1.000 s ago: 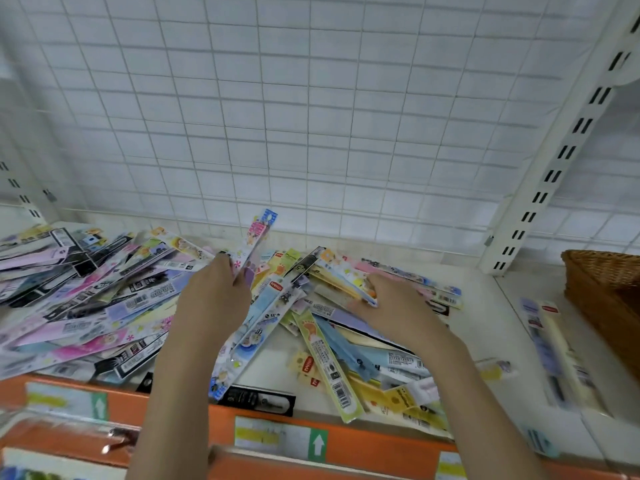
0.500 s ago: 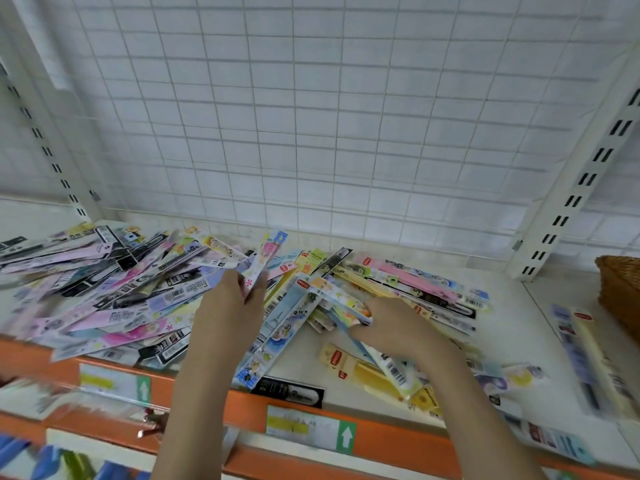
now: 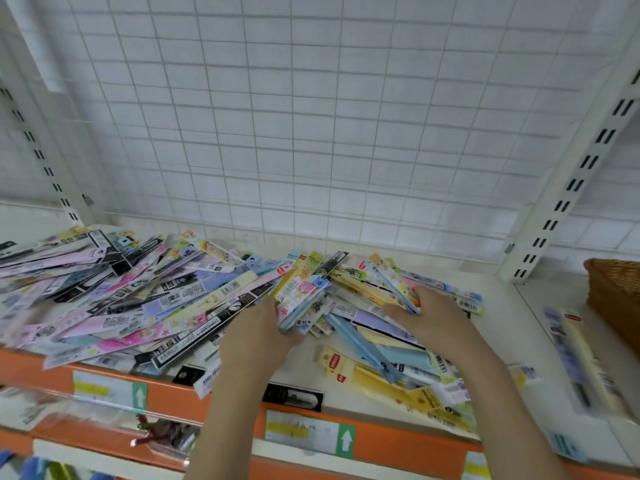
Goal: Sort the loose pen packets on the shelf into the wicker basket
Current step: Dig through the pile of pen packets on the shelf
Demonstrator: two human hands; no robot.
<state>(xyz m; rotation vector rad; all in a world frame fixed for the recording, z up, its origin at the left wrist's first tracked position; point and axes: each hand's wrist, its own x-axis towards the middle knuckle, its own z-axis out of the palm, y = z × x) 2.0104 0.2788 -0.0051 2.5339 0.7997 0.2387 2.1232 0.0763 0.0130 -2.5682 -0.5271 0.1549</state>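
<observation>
Now the left hand [image 3: 258, 336] has tilted its small bundle of colourful flat pen packets [image 3: 303, 299] lower, while the right hand [image 3: 429, 315] pinches another packet (gathering continues); the brown wicker basket [image 3: 614, 292] waits far right on the white shelf [image 3: 512, 327].

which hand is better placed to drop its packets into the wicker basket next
Probably the right hand: it already grips packets and is nearer the wicker basket at the shelf's right end. The left hand would have to cross over.
</observation>
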